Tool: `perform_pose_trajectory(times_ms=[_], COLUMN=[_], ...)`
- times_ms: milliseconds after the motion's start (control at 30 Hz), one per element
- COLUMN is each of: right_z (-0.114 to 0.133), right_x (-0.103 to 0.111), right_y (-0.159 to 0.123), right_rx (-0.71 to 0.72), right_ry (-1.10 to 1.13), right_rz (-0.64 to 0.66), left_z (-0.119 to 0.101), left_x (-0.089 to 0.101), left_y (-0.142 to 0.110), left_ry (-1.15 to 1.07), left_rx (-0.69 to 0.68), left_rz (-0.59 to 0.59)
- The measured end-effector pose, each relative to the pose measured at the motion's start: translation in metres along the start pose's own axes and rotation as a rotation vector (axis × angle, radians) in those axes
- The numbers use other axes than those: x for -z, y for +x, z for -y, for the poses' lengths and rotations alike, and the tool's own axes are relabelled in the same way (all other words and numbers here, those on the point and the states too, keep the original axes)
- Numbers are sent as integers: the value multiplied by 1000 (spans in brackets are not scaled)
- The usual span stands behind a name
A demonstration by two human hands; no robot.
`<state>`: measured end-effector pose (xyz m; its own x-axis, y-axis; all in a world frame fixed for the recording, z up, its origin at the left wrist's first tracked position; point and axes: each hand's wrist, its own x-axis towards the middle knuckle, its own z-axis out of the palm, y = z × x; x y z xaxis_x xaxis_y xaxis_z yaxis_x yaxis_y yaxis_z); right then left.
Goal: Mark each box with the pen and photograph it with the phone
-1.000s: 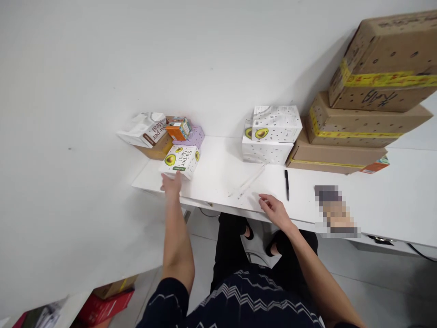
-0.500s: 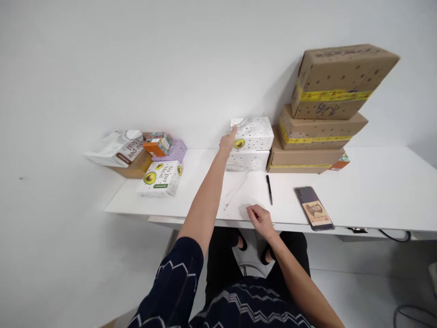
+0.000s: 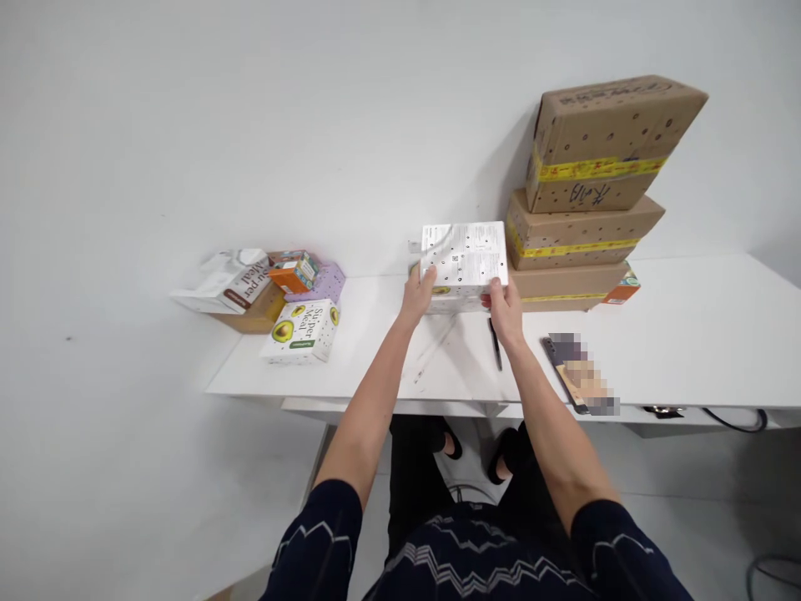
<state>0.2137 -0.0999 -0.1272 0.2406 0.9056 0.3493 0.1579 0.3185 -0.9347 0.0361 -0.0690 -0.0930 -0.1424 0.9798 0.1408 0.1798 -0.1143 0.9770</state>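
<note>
A white printed box [image 3: 464, 253] with small dark spots and avocado pictures is gripped between my two hands. My left hand [image 3: 418, 296] closes on its near left corner, thumb on top. At the near right corner my right hand [image 3: 506, 310] grips it the same way. The held box largely covers another white box behind and below it; whether the two touch I cannot tell. Just below my right hand lies a black pen [image 3: 496, 344] on the white table [image 3: 375, 351].
Several brown cardboard boxes [image 3: 601, 179] with yellow tape are stacked at the right, an orange box [image 3: 622, 285] beside them. A phone [image 3: 576, 373] lies near the front edge. On the left stand a white avocado box [image 3: 303, 331], a small orange carton [image 3: 294, 271] and a white bag [image 3: 233, 280].
My right hand has moved up from the table's front edge to the white box. The box is now tipped, its printed face showing, and both hands hold it.
</note>
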Motion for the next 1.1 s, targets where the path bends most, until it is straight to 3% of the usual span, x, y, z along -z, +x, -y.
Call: perform_pose_trajectory(times_ms=[67, 167, 267, 367, 533, 700, 900, 1033, 1100], right_z=[11, 25, 32, 24, -23, -56, -68, -68, -65], right_x=[-3, -3, 8, 22, 34, 31, 25, 28, 29], right_y=[15, 11, -17, -58, -121, -148, -155, -157, -157], right_rx=[-52, -15, 48, 82, -24, -117, -150, -171, -201], right_ry=[53, 112, 136, 121, 30, -173, -47, 41, 32], right_rz=[15, 24, 59, 107, 184, 183, 121, 75, 35], left_z=[-4, -10, -7, 16, 86, 132, 135, 126, 118], left_x=[3, 11, 26, 42, 48, 37, 36, 45, 52], left_y=[-1, -10, -37, -79, -143, -166, -164, -166, -166], left_ry=[-72, -188, -223, -228, -266, -333, -399, -499, -436], left_rx=[17, -82, -262, -327, -198, -57, 35, 193, 303], left_rz=[18, 72, 77, 79, 156, 81, -28, -220, -306])
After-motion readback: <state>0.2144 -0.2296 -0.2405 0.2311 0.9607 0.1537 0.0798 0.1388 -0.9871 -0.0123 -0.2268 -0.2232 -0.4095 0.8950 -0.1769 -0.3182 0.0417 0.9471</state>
